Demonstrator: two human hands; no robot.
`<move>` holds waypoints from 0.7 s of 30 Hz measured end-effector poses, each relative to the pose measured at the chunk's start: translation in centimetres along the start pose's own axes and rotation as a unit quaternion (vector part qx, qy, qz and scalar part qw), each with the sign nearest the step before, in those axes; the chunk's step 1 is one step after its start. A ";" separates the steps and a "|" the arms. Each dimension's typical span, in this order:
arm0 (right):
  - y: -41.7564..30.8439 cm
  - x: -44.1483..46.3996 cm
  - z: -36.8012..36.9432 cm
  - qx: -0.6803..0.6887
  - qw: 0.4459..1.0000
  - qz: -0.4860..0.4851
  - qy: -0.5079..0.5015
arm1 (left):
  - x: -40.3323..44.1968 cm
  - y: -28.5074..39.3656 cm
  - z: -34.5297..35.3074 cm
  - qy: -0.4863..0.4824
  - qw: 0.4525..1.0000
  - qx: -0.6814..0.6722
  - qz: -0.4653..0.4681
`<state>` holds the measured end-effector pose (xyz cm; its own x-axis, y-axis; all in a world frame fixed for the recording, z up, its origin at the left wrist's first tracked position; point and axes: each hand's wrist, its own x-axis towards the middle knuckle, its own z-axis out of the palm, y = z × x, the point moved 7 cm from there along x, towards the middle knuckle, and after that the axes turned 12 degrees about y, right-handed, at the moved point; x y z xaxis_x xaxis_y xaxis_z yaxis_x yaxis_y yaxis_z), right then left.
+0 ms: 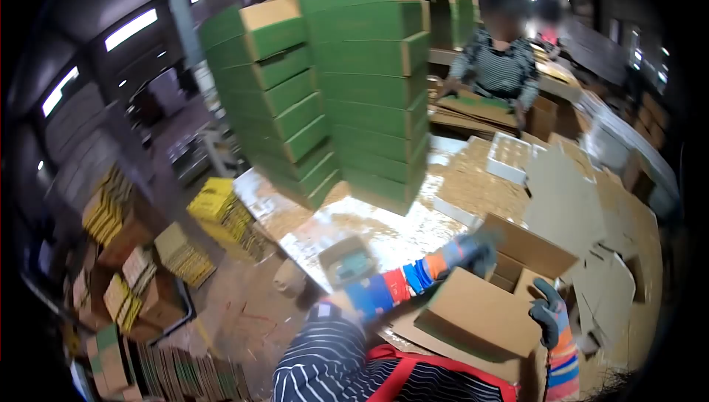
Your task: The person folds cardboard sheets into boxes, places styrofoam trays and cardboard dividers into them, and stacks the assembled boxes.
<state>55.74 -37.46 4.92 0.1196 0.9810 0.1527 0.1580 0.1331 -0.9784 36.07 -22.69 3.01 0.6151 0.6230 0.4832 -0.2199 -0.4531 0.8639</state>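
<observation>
An open brown cardboard box (480, 313) stands just in front of my body, its flaps raised and some cardboard dividers showing inside. My left hand (476, 252), in a dark glove, reaches over the box's far left side; its fingers are smeared by motion. At the box's right edge is my right hand (546, 312), also gloved, with its fingers bent near a flap. Whether it grips the flap is hard to tell. Colourful striped sleeves (384, 289) cover both my forearms.
Tall stacks of green boxes (373, 99) rise on the white table (303, 243). A small bin (347, 260) sits at its near edge. Loose cardboard sheets (565, 195) lie to the right. A co-worker (502, 69) stands across the table. Yellow bundles (225, 213) are at the left.
</observation>
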 end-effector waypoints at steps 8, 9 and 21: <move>-10.3 3.8 1.7 -0.512 0.711 -0.411 0.251 | -3.3 3.5 0.1 0.142 0.941 0.290 -0.099; -5.3 4.2 -0.6 -0.509 0.739 -0.384 0.219 | -3.3 3.9 0.1 0.150 0.936 0.310 -0.079; 5.8 -3.7 -1.1 -0.008 0.983 0.103 0.151 | -5.5 -1.8 -4.1 -0.161 0.807 0.303 -0.481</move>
<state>57.32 -40.44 -1.16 0.4353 0.9002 -0.0110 0.1155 -0.0680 -0.9910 29.95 -22.66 -0.58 0.4664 0.7188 -0.5156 0.8269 -0.1472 0.5428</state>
